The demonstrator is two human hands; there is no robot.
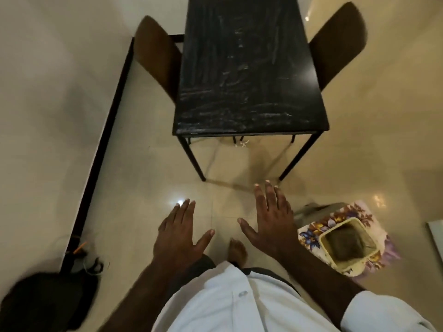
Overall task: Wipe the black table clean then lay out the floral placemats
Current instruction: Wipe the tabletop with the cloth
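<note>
The black table (249, 68) stands ahead of me, its top streaked with pale smears and bare of objects. My left hand (181, 230) and my right hand (268, 216) hover palm down over the floor in front of the table's near edge, fingers spread, holding nothing. To my right, low near the floor, floral placemats (318, 224) lie stacked on a stool or seat, a yellowish tub (326, 245) resting on top with a greyish-brown cloth (347, 243) inside it.
A brown chair (155, 56) stands at the table's left side and another brown chair (340, 41) at its right. A black skirting (100, 152) runs along the left wall. A dark bag (48, 303) and cables (93, 264) lie on the floor at lower left.
</note>
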